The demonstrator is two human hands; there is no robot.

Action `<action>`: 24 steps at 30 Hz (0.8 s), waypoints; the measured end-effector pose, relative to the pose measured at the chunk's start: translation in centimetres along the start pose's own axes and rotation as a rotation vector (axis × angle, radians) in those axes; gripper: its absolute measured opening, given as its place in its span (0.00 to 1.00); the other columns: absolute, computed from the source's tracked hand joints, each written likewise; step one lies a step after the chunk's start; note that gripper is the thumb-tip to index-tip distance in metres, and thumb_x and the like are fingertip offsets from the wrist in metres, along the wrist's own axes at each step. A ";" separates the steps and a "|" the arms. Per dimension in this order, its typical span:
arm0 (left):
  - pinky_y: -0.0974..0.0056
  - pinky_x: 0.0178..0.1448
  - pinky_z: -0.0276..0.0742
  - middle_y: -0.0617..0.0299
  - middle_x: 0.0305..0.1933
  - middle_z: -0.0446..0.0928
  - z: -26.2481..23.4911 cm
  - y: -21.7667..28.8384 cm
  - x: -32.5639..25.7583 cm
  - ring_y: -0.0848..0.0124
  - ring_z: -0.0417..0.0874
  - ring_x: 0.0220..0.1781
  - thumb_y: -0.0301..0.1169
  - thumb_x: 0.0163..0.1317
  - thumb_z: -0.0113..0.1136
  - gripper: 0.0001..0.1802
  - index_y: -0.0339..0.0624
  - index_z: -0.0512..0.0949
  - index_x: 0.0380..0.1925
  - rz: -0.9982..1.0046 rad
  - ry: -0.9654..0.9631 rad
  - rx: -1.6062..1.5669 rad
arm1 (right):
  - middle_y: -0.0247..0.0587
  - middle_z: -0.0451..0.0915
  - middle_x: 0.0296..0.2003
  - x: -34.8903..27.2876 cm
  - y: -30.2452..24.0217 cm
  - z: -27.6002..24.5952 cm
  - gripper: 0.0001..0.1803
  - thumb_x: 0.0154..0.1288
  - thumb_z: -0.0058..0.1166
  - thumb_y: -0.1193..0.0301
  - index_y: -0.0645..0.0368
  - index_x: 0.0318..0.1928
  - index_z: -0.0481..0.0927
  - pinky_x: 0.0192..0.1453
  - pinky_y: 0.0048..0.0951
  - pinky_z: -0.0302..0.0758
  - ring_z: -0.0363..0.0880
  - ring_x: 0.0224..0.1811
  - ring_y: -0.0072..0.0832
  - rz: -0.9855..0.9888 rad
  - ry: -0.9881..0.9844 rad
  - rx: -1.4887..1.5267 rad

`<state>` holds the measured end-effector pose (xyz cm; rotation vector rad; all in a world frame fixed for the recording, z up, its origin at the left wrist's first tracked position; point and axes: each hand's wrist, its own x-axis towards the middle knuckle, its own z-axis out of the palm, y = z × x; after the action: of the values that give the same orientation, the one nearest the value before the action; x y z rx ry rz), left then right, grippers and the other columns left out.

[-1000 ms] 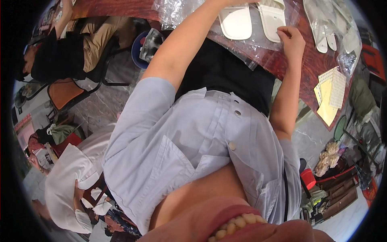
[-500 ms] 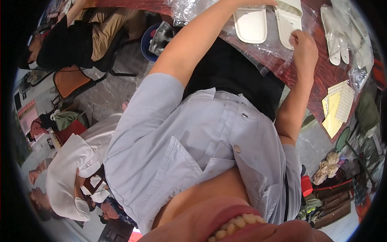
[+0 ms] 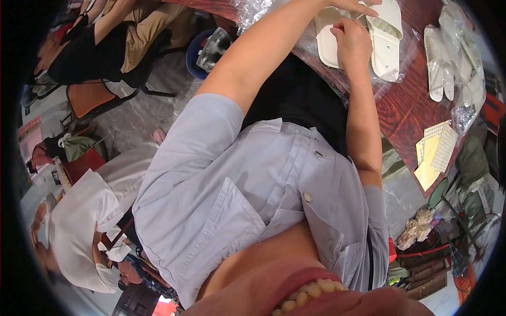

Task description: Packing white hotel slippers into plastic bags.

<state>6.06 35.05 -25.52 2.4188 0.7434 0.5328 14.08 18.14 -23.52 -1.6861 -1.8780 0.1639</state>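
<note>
A pair of white slippers lies side by side on clear plastic wrapping (image 3: 408,50) at the table's near edge. My left hand (image 3: 359,5) reaches in at the top, its fingers stretched over the upper parts of the slippers; part of it is cut off by the picture's edge. Over the left slipper (image 3: 326,45) my right hand (image 3: 353,43) is closed, fingers bent and thumb against them. Anything small between those fingertips is hidden. The right slipper (image 3: 386,55) shows small dark marks on its insole.
More white slippers (image 3: 435,63) in clear plastic lie at the right of the red-brown table (image 3: 395,110). Sticker sheets (image 3: 436,152), yellow and white, rest near its corner. A blue bin (image 3: 194,55) stands on the floor at left. Seated people (image 3: 84,231) are at left.
My right hand has moved left, from the right slipper's insole to the left slipper. The slippers now sit slightly right and lower in view, and more of the right one's insole shows.
</note>
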 end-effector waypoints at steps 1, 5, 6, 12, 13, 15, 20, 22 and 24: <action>0.47 0.70 0.65 0.37 0.69 0.65 0.4 -0.2 0.5 0.41 0.70 0.67 0.61 0.62 0.55 0.37 0.61 0.69 0.69 0.051 -0.006 -0.032 | 0.47 0.82 0.35 0.1 0.1 -0.1 0.05 0.59 0.62 0.71 0.58 0.34 0.84 0.42 0.47 0.77 0.82 0.40 0.47 -0.011 -0.030 -0.015; 0.46 0.69 0.66 0.37 0.69 0.65 3.3 -1.9 2.2 0.41 0.70 0.67 0.62 0.63 0.55 0.38 0.59 0.69 0.69 0.082 -0.030 0.041 | 0.50 0.81 0.35 0.1 0.8 -0.1 0.06 0.61 0.60 0.71 0.61 0.35 0.80 0.45 0.48 0.74 0.80 0.42 0.48 -0.026 -0.028 -0.092; 0.46 0.69 0.66 0.37 0.68 0.66 1.8 -7.6 -1.2 0.41 0.70 0.67 0.61 0.63 0.55 0.38 0.59 0.68 0.69 0.194 0.361 0.525 | 0.50 0.81 0.35 1.4 -3.2 0.9 0.06 0.61 0.60 0.71 0.61 0.35 0.80 0.45 0.48 0.74 0.80 0.42 0.48 -0.151 -0.048 -0.032; 0.46 0.67 0.68 0.37 0.67 0.67 1.1 0.3 0.8 0.41 0.72 0.65 0.61 0.63 0.56 0.38 0.58 0.69 0.69 0.060 -0.037 0.051 | 0.49 0.80 0.39 0.1 1.4 0.4 0.07 0.63 0.58 0.70 0.59 0.38 0.79 0.45 0.49 0.75 0.78 0.46 0.48 0.054 -0.124 0.009; 0.46 0.67 0.68 0.37 0.66 0.67 0.6 0.2 0.2 0.41 0.72 0.65 0.61 0.63 0.56 0.38 0.57 0.69 0.69 0.038 -0.033 0.062 | 0.49 0.80 0.39 0.1 0.9 0.4 0.07 0.63 0.58 0.70 0.59 0.38 0.79 0.45 0.49 0.75 0.78 0.46 0.48 0.039 -0.133 0.016; 0.46 0.67 0.68 0.37 0.66 0.68 -0.1 -0.3 -0.5 0.41 0.72 0.65 0.61 0.63 0.56 0.38 0.57 0.69 0.69 0.030 -0.010 0.052 | 0.48 0.79 0.39 0.2 -0.1 0.4 0.06 0.63 0.57 0.70 0.58 0.37 0.79 0.45 0.50 0.74 0.77 0.46 0.48 0.022 -0.077 0.022; 0.46 0.66 0.68 0.37 0.66 0.68 -0.2 -1.2 -1.4 0.41 0.72 0.65 0.61 0.62 0.56 0.39 0.58 0.68 0.70 0.076 0.083 0.045 | 0.48 0.78 0.38 0.3 -0.6 1.2 0.06 0.64 0.56 0.70 0.58 0.38 0.79 0.45 0.50 0.74 0.77 0.47 0.48 -0.088 -0.065 -0.076; 0.46 0.67 0.68 0.36 0.66 0.67 -0.3 0.0 -0.7 0.40 0.71 0.65 0.62 0.62 0.56 0.40 0.58 0.67 0.70 0.021 0.012 0.086 | 0.48 0.78 0.38 0.2 0.1 1.1 0.06 0.65 0.56 0.70 0.58 0.38 0.79 0.46 0.51 0.74 0.77 0.47 0.48 -0.095 -0.068 -0.092; 0.46 0.68 0.67 0.35 0.67 0.66 -0.5 0.9 -0.3 0.39 0.71 0.66 0.62 0.61 0.56 0.41 0.60 0.66 0.71 -0.021 -0.051 0.063 | 0.48 0.78 0.40 0.2 0.7 0.6 0.06 0.65 0.55 0.69 0.59 0.39 0.79 0.47 0.50 0.73 0.76 0.48 0.47 -0.048 -0.101 -0.097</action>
<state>5.86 34.45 -24.66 2.4697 0.7735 0.4439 14.34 18.65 -24.28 -1.7242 -2.0291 0.1431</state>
